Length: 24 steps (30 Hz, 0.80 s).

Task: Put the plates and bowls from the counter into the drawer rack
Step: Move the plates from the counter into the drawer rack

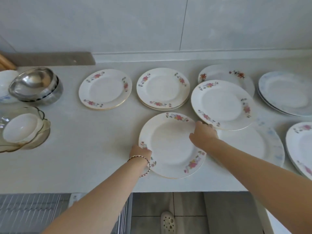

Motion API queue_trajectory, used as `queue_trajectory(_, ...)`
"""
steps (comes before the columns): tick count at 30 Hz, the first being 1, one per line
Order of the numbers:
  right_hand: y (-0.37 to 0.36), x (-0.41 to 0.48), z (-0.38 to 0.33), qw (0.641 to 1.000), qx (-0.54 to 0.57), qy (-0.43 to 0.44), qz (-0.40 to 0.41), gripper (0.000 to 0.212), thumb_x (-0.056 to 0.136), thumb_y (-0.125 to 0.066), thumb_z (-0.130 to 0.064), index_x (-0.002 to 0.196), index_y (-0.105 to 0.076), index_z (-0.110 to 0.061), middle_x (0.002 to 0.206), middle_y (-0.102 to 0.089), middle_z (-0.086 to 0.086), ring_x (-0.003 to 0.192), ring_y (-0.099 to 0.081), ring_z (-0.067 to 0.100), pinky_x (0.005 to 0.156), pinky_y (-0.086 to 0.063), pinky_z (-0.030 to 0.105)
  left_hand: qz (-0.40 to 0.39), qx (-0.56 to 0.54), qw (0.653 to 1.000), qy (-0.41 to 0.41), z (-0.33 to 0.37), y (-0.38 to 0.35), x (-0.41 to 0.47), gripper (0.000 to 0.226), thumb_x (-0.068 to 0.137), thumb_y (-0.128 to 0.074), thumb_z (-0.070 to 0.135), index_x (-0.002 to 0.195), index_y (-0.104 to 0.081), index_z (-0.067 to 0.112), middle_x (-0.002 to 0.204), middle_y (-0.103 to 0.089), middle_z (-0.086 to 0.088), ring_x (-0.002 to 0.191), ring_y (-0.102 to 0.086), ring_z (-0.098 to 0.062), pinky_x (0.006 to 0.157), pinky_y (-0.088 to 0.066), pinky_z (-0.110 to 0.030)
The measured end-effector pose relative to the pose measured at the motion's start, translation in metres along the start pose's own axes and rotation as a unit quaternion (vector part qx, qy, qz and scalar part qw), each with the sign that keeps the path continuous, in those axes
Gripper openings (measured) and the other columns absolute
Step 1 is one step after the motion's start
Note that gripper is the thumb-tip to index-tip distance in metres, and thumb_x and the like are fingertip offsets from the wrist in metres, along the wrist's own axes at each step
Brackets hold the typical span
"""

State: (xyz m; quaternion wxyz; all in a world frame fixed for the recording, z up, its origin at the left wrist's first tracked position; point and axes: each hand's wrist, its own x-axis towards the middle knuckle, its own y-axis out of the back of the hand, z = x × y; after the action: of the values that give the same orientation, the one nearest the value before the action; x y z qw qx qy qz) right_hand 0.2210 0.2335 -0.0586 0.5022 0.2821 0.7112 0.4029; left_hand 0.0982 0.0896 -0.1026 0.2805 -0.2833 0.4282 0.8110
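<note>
A white plate with pink flowers (170, 146) lies near the counter's front edge, seemingly on top of another plate. My left hand (141, 152) grips its left rim, and my right hand (203, 135) grips its right rim. More flowered plates sit behind: one stack (105, 89), a second stack (163, 88), and a larger plate (222, 104) close to my right hand. The wire drawer rack (32, 211) is pulled out below the counter at lower left, partly hidden by my left arm.
Steel bowls (36, 86) and a white bowl in glass dishes (22, 128) stand at the left. Further plates (285, 93) fill the right side, one (263, 144) under my right forearm. Tiled floor with a slipper (168, 222) shows below.
</note>
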Motion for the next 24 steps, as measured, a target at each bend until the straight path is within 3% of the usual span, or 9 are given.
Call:
queue_trajectory(2, -0.006, 0.007, -0.003, 0.999, -0.031, 0.005, 0.004, 0.040, 0.089, -0.044, -0.014, 0.128, -0.040, -0.004, 0.130, -0.051, 0.016, 0.129, -0.036, 0.031, 0.101, -0.036, 0.036, 0.021, -0.013, 1.000, 0.006, 0.000, -0.005, 0.006, 0.037, 0.085, -0.057, 0.008, 0.120, -0.052, -0.004, 0.121, -0.062, -0.019, 0.110, -0.061, -0.033, 0.095, -0.049, -0.036)
queue_trajectory(5, -0.014, 0.013, -0.005, 0.998, -0.056, -0.005, 0.018, 0.044, 0.090, -0.048, -0.015, 0.131, -0.039, -0.004, 0.135, -0.048, 0.014, 0.131, -0.035, 0.030, 0.104, -0.034, 0.036, 0.032, -0.014, 0.999, 0.009, -0.004, -0.004, 0.007, 0.030, 0.087, -0.057, 0.009, 0.114, -0.059, -0.004, 0.115, -0.065, -0.019, 0.099, -0.063, -0.031, 0.084, -0.048, -0.032)
queue_trajectory(10, -0.023, -0.003, -0.013, 1.000, -0.014, 0.000, -0.010, 0.040, 0.092, -0.051, -0.021, 0.128, -0.044, -0.004, 0.132, -0.049, 0.017, 0.127, -0.040, 0.032, 0.104, -0.034, 0.039, 0.077, -0.015, 0.997, 0.001, -0.021, 0.019, -0.010, 0.026, 0.091, -0.050, 0.008, 0.114, -0.055, -0.002, 0.110, -0.064, -0.014, 0.106, -0.062, -0.034, 0.080, -0.043, -0.029)
queue_trajectory(14, -0.031, -0.043, -0.024, 0.991, 0.106, 0.059, -0.061, 0.043, 0.092, -0.053, -0.023, 0.129, -0.040, -0.005, 0.126, -0.048, 0.018, 0.101, -0.055, 0.033, 0.085, -0.047, 0.038, 0.095, -0.008, 0.995, -0.030, -0.051, 0.060, -0.032, 0.023, 0.093, -0.046, 0.009, 0.114, -0.051, 0.004, 0.115, -0.061, -0.017, 0.094, -0.057, -0.029, 0.077, -0.041, -0.029)
queue_trajectory(16, -0.037, -0.066, -0.033, 0.983, 0.134, 0.108, -0.067, 0.048, 0.091, -0.054, -0.024, 0.134, -0.038, -0.009, 0.124, -0.051, 0.013, 0.090, -0.050, 0.024, 0.074, -0.044, 0.031, 0.104, 0.003, 0.994, -0.044, -0.074, 0.087, -0.039, 0.025, 0.094, -0.043, 0.009, 0.117, -0.051, 0.002, 0.103, -0.060, -0.015, 0.085, -0.055, -0.027, 0.066, -0.041, -0.025)
queue_trajectory(18, -0.047, -0.093, -0.048, 0.974, 0.155, 0.151, -0.070, 0.050, 0.090, -0.055, -0.026, 0.135, -0.039, -0.012, 0.123, -0.054, 0.009, 0.090, -0.048, 0.020, 0.072, -0.042, 0.027, 0.107, 0.009, 0.993, -0.052, -0.102, 0.115, -0.044, 0.024, 0.094, -0.041, 0.009, 0.112, -0.054, 0.000, 0.086, -0.056, -0.009, 0.066, -0.052, -0.019, 0.049, -0.035, -0.020)
queue_trajectory(20, -0.061, -0.121, -0.069, 0.965, 0.179, 0.174, -0.081, 0.047, 0.090, -0.056, -0.026, 0.133, -0.041, -0.015, 0.120, -0.056, 0.006, 0.092, -0.051, 0.018, 0.073, -0.044, 0.026, 0.109, 0.008, 0.993, -0.047, -0.132, 0.143, -0.049, 0.022, 0.095, -0.039, 0.009, 0.102, -0.058, 0.001, 0.078, -0.056, -0.007, 0.056, -0.050, -0.012, 0.041, -0.033, -0.017)
queue_trajectory(22, -0.082, -0.148, -0.094, 0.959, 0.189, 0.186, -0.099, 0.046, 0.089, -0.056, -0.027, 0.132, -0.041, -0.018, 0.119, -0.057, 0.004, 0.096, -0.055, 0.019, 0.075, -0.048, 0.027, 0.116, 0.011, 0.993, -0.037, -0.165, 0.171, -0.054, 0.019, 0.096, -0.038, 0.010, 0.090, -0.056, 0.007, 0.076, -0.056, -0.007, 0.058, -0.052, -0.014, 0.042, -0.035, -0.018)
queue_trajectory(24, -0.109, -0.175, -0.119, 0.956, 0.185, 0.198, -0.113, 0.047, 0.089, -0.057, -0.027, 0.132, -0.040, -0.019, 0.121, -0.057, 0.003, 0.099, -0.056, 0.018, 0.078, -0.048, 0.026, 0.123, 0.001, 0.992, -0.018, -0.201, 0.198, -0.056, 0.015, 0.097, -0.037, 0.011, 0.097, -0.052, 0.009, 0.083, -0.057, -0.009, 0.068, -0.055, -0.023, 0.044, -0.038, -0.022)
